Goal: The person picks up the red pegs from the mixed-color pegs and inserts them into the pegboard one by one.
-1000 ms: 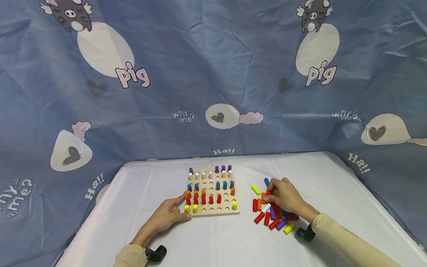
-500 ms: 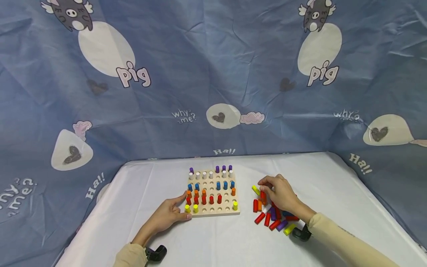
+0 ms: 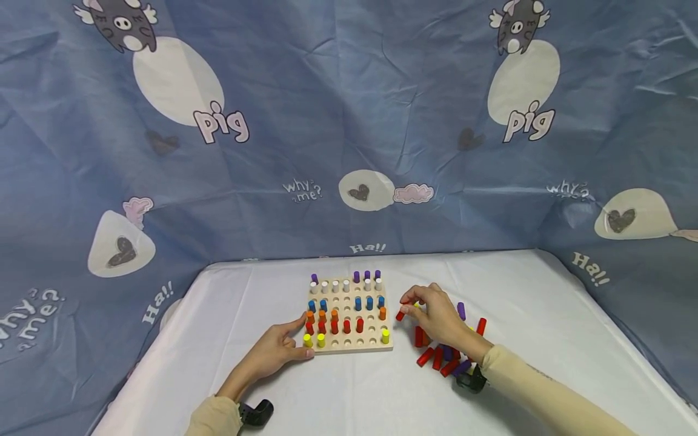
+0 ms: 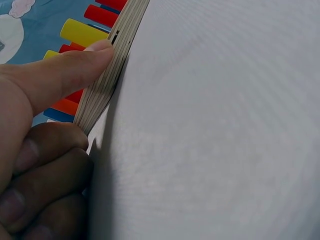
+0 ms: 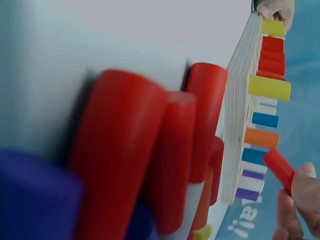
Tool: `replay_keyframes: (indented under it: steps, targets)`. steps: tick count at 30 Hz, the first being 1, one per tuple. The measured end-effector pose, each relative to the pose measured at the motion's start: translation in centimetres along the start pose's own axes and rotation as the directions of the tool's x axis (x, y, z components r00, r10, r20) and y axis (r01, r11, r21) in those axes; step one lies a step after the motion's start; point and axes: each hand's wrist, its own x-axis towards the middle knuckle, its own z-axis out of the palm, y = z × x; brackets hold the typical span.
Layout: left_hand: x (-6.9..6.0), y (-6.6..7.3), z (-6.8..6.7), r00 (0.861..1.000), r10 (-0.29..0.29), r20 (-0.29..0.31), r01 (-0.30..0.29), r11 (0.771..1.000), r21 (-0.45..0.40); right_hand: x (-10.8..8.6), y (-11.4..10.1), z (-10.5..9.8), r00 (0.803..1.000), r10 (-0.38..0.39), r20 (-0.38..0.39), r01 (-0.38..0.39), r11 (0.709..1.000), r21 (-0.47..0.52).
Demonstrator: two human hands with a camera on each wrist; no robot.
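On the white table stands a wooden pegboard (image 3: 351,350) with rows of upright purple, white, blue, orange, red and yellow pegs. My left hand (image 3: 272,351) holds its front left corner, thumb on the front edge and index finger along the left side. In the left wrist view the thumb (image 4: 75,70) lies against the layered wood edge, the lower fingers curled. My right hand (image 3: 438,318) pinches a red peg (image 5: 280,171) by one end, between thumb and fingertips. That peg is tilted in the air, just right of the board and apart from it.
Loose red pegs (image 3: 425,356), purple pegs (image 3: 461,310) and others lie in a pile right of the board, partly hidden under the right hand and wrist. A blue patterned cloth (image 3: 349,121) hangs behind the table. Each wrist wears a black device (image 3: 256,414).
My right hand has come out of the pile and moved left with a red peg in its fingers, close to the board. The left hand has kept its place at the corner.
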Motion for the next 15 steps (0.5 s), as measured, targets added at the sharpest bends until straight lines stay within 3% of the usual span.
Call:
replay_keyframes:
  steps: [7,15]
  targets:
    - [-0.1,0.0,0.0,1.0,0.017,0.011,-0.016,1.0,-0.016,0.7,-0.9,0.9,0.999,-0.041,0.033,0.04,0.999,0.027]
    - [-0.1,0.1,0.0,1.0,0.0,-0.009,0.0,1.0,-0.008,1.2,-1.6,2.0,0.996,-0.016,0.087,0.007,0.996,0.093]
